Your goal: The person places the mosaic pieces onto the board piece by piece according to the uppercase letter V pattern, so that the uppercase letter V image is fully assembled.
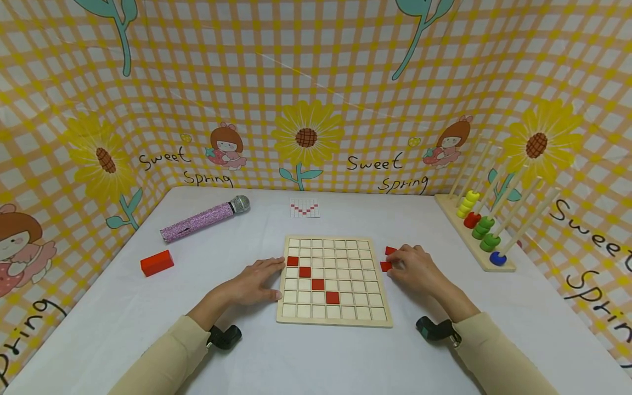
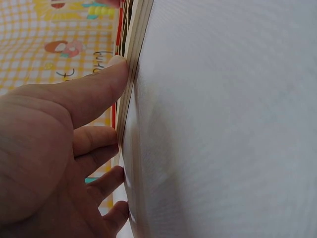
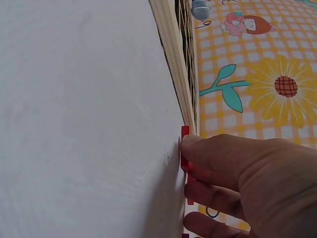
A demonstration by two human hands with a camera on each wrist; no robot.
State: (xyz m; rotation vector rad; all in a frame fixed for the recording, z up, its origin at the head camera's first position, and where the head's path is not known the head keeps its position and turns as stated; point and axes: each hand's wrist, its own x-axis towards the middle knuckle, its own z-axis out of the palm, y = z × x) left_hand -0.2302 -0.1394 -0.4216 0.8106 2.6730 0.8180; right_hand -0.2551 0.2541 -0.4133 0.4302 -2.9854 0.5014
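A wooden grid board [image 1: 359, 323] lies flat on the table, with several red square tiles [image 1: 318, 284] set in a diagonal of its cells. My left hand [image 1: 253, 283] rests against the board's left edge, thumb and fingers spread along it; the left wrist view shows the thumb [image 2: 99, 91] touching the rim. Just past the right edge, my right hand [image 1: 415, 269] pinches a red tile [image 3: 185, 157] at the tabletop. Another red tile [image 1: 390, 250] lies beside its fingertips, partly covered by them.
A small card with a red V pattern [image 1: 304, 208] lies behind the board. To the left are a glittery purple microphone [image 1: 202, 221] and a red block [image 1: 157, 263]. A bead-and-peg stand [image 1: 481, 241] occupies the right side. Patterned cloth [image 1: 306, 82] walls the table's back and sides.
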